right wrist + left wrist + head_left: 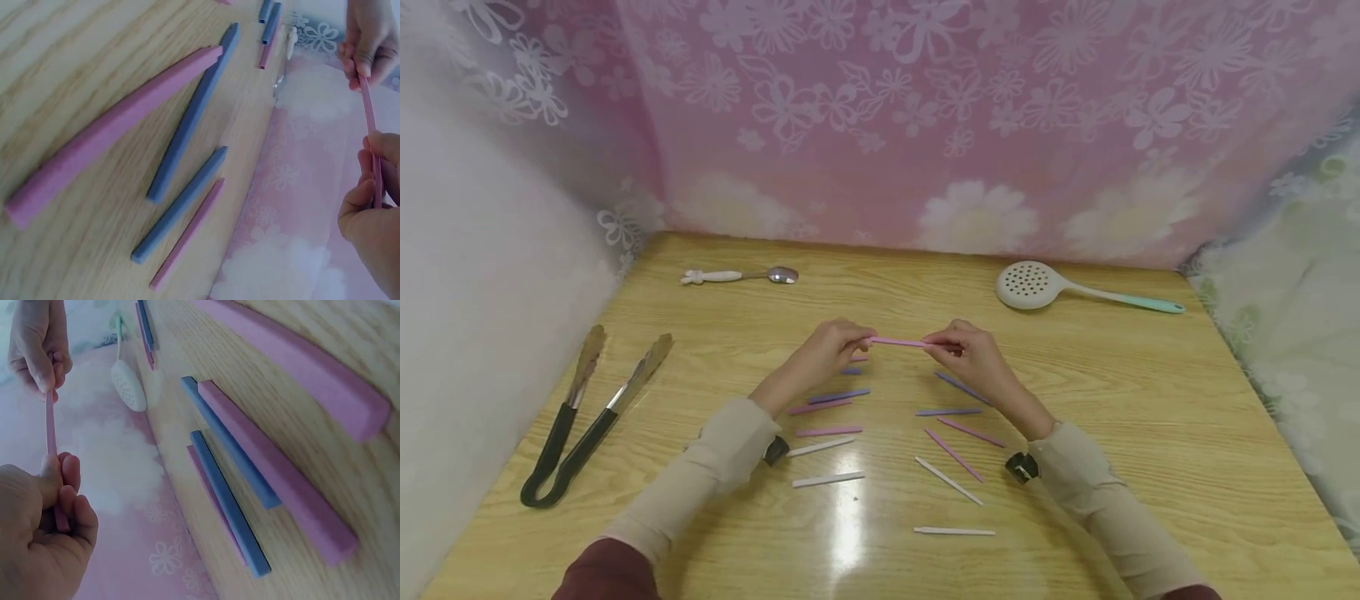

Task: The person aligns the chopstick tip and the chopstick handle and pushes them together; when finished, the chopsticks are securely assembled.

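A slim pink stick [897, 342] is held level above the table between both hands. My left hand [833, 346] pinches its left end, and my right hand [976, 357] pinches the other; the fingers hide both ends in the head view. In the left wrist view the stick [50, 422] runs straight from one hand to the other. Below lie two loose columns of similar sticks. The left column has blue sticks [839, 396], pink ones [829, 432] and white ones [828, 480]. Blue [948, 412], pink [954, 455] and white sticks [954, 531] make up the right column.
Black-handled tongs [568, 454] lie spread at the table's left. A spoon [722, 276] with a white handle is at the back left. At the back right lies a perforated skimmer [1028, 285] with a mint handle tip. A pink floral curtain [865, 125] hangs behind the table.
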Action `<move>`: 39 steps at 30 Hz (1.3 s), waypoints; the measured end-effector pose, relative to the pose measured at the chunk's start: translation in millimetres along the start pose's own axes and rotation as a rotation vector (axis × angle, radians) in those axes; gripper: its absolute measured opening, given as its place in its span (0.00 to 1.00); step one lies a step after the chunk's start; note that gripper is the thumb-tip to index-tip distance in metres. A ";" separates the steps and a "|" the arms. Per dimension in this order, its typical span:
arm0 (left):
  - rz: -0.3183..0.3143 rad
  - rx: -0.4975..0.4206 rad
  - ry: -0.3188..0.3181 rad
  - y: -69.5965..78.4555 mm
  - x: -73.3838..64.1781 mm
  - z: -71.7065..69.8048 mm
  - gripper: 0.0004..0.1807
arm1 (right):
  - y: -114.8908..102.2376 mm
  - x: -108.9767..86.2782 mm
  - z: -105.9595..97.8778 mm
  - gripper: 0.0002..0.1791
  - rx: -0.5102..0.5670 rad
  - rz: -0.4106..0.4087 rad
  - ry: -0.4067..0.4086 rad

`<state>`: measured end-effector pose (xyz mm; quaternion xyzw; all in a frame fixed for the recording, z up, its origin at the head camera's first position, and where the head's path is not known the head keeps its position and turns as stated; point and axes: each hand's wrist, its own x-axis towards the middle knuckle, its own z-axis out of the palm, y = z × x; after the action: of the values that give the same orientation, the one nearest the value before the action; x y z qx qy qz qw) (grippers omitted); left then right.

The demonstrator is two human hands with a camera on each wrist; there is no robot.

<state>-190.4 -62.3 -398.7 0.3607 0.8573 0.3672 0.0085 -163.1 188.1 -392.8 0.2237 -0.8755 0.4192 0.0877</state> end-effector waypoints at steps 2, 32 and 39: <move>-0.008 0.031 0.013 2.2 0.4 -0.5 0.13 | 0.3 1.1 1.8 0.05 -0.003 -0.023 0.009; -0.274 -0.075 -0.207 -62.9 24.9 -8.6 0.12 | 58.1 37.9 2.7 0.07 -0.152 0.220 -0.304; -0.330 -0.072 -0.223 -64.7 26.3 -4.2 0.12 | 64.8 39.5 7.9 0.07 -0.183 0.259 -0.351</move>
<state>-250.6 -78.8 -430.1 0.2531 0.8849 0.3490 0.1766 -227.9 205.0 -429.3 0.1701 -0.9331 0.3006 -0.1003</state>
